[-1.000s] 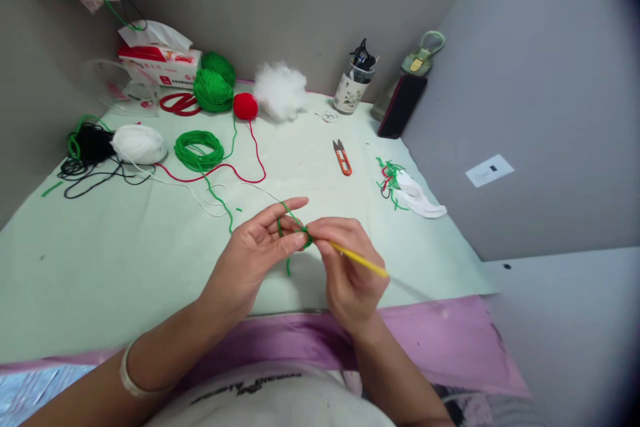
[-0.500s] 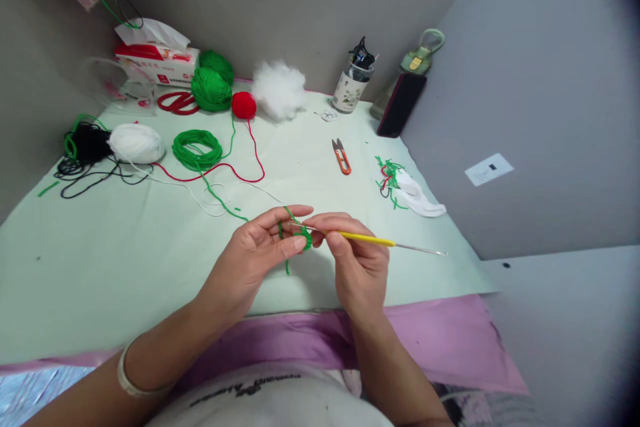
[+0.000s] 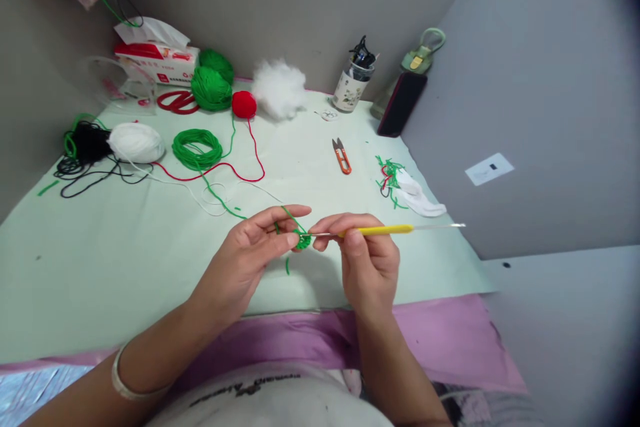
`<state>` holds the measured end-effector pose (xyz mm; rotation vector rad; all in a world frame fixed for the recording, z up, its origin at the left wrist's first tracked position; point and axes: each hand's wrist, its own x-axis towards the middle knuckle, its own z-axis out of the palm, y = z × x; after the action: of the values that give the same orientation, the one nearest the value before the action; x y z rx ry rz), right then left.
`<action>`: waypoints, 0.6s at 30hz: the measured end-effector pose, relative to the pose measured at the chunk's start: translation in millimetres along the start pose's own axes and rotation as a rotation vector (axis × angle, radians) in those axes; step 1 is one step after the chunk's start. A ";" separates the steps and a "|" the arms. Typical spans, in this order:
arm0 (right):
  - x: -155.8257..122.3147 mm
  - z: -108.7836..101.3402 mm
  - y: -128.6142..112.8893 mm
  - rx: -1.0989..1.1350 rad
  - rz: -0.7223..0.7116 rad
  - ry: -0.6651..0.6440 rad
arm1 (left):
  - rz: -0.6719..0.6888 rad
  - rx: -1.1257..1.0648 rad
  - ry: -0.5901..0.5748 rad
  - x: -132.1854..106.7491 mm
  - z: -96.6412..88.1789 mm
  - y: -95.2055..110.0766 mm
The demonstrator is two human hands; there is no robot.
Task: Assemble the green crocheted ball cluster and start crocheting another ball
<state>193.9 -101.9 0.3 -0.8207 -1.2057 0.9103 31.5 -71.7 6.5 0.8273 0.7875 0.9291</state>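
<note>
Between thumb and fingers my left hand (image 3: 255, 240) pinches a small round piece of green crochet (image 3: 303, 239). Green yarn (image 3: 220, 199) runs from a loose coil (image 3: 197, 149) on the table up to this hand and over its raised index finger. My right hand (image 3: 367, 257) grips a crochet hook (image 3: 387, 230) by its yellow handle, nearly level. The hook's metal tip meets the green piece; whether it is through a stitch I cannot tell. A short green tail hangs below the piece.
Orange thread snips (image 3: 342, 157) lie beyond my hands. Yarn scraps (image 3: 391, 177) and a white crumpled piece (image 3: 417, 195) are at right. Behind stand a red yarn ball (image 3: 244, 105), white stuffing (image 3: 280, 90), a pen jar (image 3: 353, 85), and a phone (image 3: 402, 105) against a bottle.
My right hand has moved right with the hook, drawing its tip back from behind the left fingers to the green piece's edge. The left hand has shifted slightly left.
</note>
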 end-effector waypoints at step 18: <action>-1.0 2.4 5.1 0.022 0.084 0.100 | 0.002 0.025 0.012 -2.8 3.6 0.4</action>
<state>190.7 -100.6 -4.3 -0.8944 -1.0788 0.9384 33.4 -75.0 9.1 0.8450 0.8097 0.9285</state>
